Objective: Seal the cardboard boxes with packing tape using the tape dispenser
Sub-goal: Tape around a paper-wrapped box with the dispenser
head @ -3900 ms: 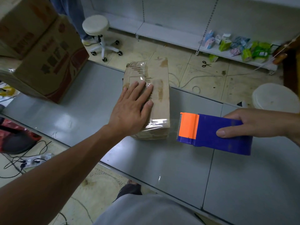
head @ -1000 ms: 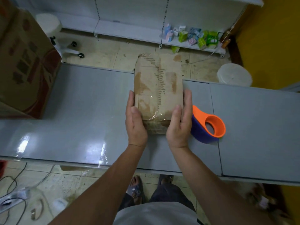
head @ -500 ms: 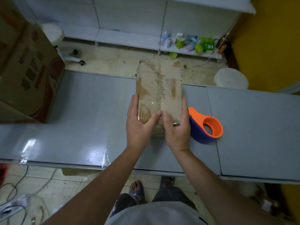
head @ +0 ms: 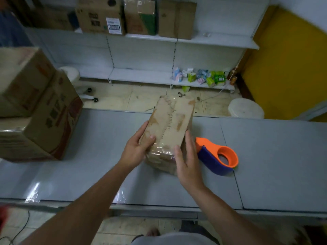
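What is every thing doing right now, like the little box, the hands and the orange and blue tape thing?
small box: wrapped in clear tape, held between both hands.
left hand: grips the small box's left side, thumb on top.
right hand: fingers straight, pressed against the small box's right side.
tape dispenser: lying on the table, not held.
big boxes: stacked at the table's left end.
scissors: lying on the floor.

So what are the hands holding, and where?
The small box, near end: left hand grips its left edge, right hand presses its right side. Nobody holds the tape dispenser.
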`<action>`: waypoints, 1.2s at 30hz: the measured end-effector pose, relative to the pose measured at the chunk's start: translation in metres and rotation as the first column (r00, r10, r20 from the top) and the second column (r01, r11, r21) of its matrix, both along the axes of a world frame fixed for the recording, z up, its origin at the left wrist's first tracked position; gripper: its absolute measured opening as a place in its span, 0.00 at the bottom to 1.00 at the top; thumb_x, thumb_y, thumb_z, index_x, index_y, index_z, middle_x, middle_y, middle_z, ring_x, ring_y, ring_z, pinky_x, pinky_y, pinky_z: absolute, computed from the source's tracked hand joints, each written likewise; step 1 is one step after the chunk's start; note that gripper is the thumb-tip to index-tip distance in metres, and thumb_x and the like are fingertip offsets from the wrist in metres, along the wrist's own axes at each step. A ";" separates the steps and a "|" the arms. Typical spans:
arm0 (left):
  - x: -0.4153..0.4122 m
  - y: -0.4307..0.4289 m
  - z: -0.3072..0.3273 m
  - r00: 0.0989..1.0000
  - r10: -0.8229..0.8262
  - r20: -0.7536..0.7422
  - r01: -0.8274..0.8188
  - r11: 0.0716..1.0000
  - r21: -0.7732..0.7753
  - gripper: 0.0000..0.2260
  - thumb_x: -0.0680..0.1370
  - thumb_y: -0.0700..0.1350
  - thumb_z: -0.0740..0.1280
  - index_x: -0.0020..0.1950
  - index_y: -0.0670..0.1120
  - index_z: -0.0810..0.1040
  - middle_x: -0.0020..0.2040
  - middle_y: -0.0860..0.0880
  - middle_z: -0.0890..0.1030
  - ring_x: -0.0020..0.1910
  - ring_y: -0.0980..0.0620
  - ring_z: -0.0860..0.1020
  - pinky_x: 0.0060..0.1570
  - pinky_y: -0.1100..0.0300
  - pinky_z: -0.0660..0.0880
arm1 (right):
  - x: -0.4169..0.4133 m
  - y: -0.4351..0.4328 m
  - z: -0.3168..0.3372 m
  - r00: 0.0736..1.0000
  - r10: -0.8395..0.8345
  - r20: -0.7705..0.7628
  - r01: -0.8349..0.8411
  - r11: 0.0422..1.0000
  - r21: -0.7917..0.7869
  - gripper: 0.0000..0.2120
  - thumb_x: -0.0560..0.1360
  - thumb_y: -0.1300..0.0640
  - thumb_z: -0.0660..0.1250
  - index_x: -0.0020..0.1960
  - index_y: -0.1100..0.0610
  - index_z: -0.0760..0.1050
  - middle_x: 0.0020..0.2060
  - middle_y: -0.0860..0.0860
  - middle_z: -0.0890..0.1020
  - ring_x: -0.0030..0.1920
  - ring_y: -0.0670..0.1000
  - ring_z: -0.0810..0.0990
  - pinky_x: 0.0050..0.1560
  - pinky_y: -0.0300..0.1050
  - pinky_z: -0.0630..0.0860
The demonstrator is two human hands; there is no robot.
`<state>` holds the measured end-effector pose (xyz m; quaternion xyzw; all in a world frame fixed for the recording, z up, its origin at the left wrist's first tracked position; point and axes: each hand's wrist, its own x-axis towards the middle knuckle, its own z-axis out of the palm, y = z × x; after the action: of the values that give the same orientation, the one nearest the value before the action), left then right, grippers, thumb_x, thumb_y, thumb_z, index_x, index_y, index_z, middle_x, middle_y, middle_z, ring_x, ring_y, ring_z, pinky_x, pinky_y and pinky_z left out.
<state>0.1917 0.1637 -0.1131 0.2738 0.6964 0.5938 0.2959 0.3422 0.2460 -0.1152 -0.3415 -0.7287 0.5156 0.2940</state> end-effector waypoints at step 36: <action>-0.010 0.023 0.050 0.479 -0.582 -0.657 -0.148 0.684 -0.714 0.25 0.82 0.59 0.46 0.78 0.51 0.59 0.80 0.45 0.52 0.79 0.46 0.47 0.76 0.44 0.46 | -0.007 0.051 0.023 0.730 0.298 0.615 -0.393 0.919 0.021 0.14 0.78 0.48 0.64 0.60 0.52 0.79 0.54 0.49 0.83 0.56 0.48 0.80 0.56 0.41 0.73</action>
<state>0.1813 0.1869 -0.0626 0.4911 0.8677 0.0258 0.0727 0.3349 0.2973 -0.0925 -0.3220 -0.8710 0.3701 -0.0285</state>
